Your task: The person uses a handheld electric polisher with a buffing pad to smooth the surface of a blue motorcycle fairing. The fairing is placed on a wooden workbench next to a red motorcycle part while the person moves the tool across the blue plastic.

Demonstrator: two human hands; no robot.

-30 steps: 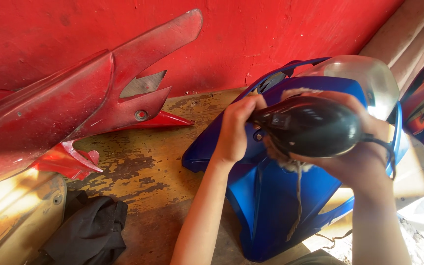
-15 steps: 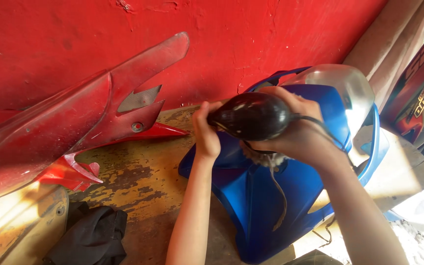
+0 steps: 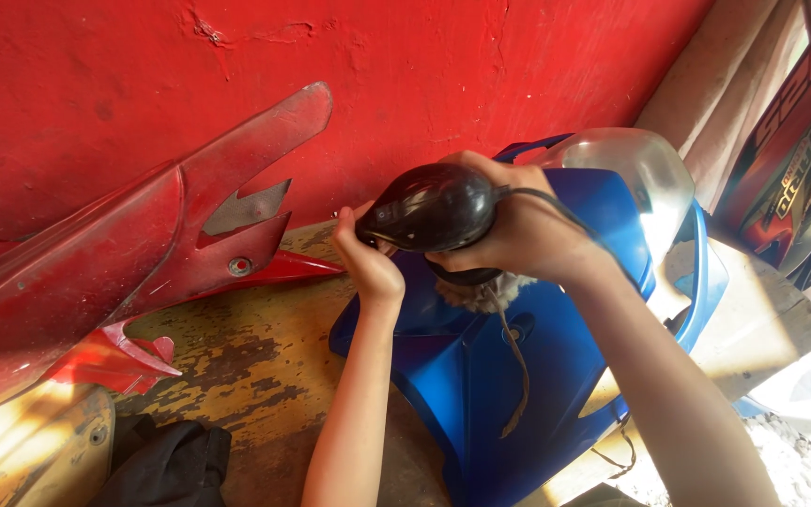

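Wall (image 3: 443, 66), red-painted and scuffed, filled the upper frame from left to right.

Red panel (image 3: 133, 253), a long plastic bike cover, leaned across the left half, one bolt hole showing near its middle.

Blue panel (image 3: 490, 394), a glossy bike front cover with a clear lens (image 3: 635, 164) at its upper right end, lay at centre-right on the worn wooden bench (image 3: 237, 376), directly under both hands.

Black cloth (image 3: 171, 469) sat bunched at the lower left edge.

Polisher (image 3: 429, 208), a rounded black power tool with a cord running off over the wrist, was held at frame centre; a fluffy pad beneath it touched the blue panel.

Right hand (image 3: 518, 230) was wrapped tight over the rear of the polisher, fingers closed round the body.

Left hand (image 3: 368, 263) was closed on the polisher's front end, thumb and fingers pinching it.

Handling note, as judgement: pad would best stay flat on the curved blue surface, pressure light and even from both hands, cord and the dangling strap (image 3: 516, 366) kept off the pad, lens avoided.
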